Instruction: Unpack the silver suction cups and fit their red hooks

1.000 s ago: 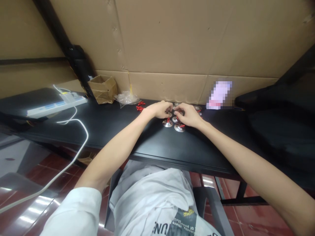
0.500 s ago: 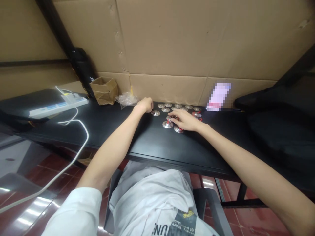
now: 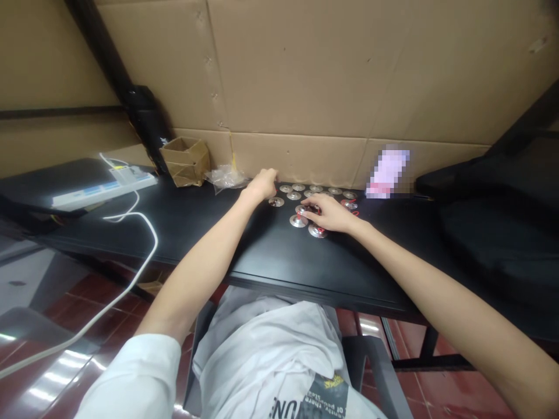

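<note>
Several small silvery finger cymbals lie on the black table [image 3: 279, 256], some with red loops. My left hand [image 3: 262, 186] is closed at the left end of the group, just above a plain cymbal [image 3: 276, 202]. A speck of red shows at its fingertips; what it pinches is mostly hidden. Lower over the group, my right hand [image 3: 328, 213] curls its thumb and forefinger round a finger cymbal [image 3: 300, 209], partly covered by the fingers. A cymbal with a red loop [image 3: 299, 221] sits just in front, and another cymbal [image 3: 317, 231] lies under the palm's near side.
Farther back stand rows of cymbals [image 3: 316, 188] along the cardboard wall [image 3: 288, 145]. A phone [image 3: 388, 171] leans there on the right. To the left are a clear plastic bag [image 3: 227, 177], an open cardboard box [image 3: 186, 163] and a white power strip [image 3: 102, 192] with a cable.
My left hand has shifted slightly to the right, and red now shows at its fingertips. My right hand has barely moved; its thumb and forefinger stay at the same cymbal.
</note>
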`<state>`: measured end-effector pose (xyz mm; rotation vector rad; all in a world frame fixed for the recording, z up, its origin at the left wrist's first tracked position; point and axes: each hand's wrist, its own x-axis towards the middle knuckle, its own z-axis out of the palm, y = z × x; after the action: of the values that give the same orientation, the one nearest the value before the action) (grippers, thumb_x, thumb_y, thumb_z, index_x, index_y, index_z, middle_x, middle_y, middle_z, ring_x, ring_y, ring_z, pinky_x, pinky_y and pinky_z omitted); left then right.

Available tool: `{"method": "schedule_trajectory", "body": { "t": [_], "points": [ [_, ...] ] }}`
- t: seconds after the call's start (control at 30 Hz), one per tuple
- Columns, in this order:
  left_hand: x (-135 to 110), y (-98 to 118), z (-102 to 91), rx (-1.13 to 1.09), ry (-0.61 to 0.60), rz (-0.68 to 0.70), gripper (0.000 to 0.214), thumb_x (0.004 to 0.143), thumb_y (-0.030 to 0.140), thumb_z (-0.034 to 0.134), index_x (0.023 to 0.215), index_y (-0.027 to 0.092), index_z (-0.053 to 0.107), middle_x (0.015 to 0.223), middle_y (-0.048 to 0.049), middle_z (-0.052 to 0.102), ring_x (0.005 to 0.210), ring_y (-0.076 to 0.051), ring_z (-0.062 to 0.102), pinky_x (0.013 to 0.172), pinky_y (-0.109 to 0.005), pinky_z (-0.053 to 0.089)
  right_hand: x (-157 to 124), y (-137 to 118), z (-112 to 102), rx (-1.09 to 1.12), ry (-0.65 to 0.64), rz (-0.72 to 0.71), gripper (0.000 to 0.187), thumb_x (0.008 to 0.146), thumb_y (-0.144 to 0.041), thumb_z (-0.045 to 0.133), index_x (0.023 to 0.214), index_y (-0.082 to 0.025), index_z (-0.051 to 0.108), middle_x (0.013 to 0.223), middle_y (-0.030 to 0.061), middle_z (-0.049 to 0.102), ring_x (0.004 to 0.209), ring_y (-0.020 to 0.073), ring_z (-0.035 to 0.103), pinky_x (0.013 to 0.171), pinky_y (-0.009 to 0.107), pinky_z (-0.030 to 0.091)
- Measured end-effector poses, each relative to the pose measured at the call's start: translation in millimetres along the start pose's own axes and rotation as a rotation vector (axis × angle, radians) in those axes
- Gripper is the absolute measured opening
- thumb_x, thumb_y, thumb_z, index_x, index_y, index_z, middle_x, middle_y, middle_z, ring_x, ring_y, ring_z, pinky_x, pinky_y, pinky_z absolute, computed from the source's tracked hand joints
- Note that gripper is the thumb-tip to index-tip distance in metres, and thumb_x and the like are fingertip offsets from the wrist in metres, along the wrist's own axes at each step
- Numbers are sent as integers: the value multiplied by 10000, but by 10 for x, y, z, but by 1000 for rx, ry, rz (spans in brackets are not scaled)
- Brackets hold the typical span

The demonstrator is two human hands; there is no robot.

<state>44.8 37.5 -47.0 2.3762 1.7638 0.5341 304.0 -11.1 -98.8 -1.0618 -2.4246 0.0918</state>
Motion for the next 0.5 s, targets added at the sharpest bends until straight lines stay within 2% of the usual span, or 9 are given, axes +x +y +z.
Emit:
{"method": "schedule_trajectory", "body": {
  "t": [0.17,0.33,0.43,0.5],
  "points": [
    [-40,103,-23,-8,13,62,461,806,12,654,1229,162,760,1088,-125,807,1065,-236,765,979,-299,585,-1,51,-2,123,37,43,317,924,-329,788,1220,-214,791,1201,112,808,1122,307,742,1033,470,557],
    [-29,66,-54,72,-13,10,427,787,71,711,1180,224,785,1109,-108,796,1069,-251,762,980,-325,588,23,91,-64,256,-71,110,401,872,-296,813,1258,-191,794,1182,109,809,1071,273,747,1004,431,573],
    [11,-2,-57,144,-121,-80,398,756,143,806,1139,251,792,1137,-104,790,1052,-270,770,960,-341,599,29,101,-108,342,-144,130,459,837,-341,837,1262,-171,798,1153,109,804,1018,263,737,955,417,587],
    [38,-30,-43,175,-214,-108,400,730,219,877,1119,264,795,1138,-91,795,1043,-261,775,935,-312,604,24,91,-141,391,-178,141,491,808,-364,856,1258,-175,804,1109,94,802,969,253,728,901,402,597]
  ]
}}
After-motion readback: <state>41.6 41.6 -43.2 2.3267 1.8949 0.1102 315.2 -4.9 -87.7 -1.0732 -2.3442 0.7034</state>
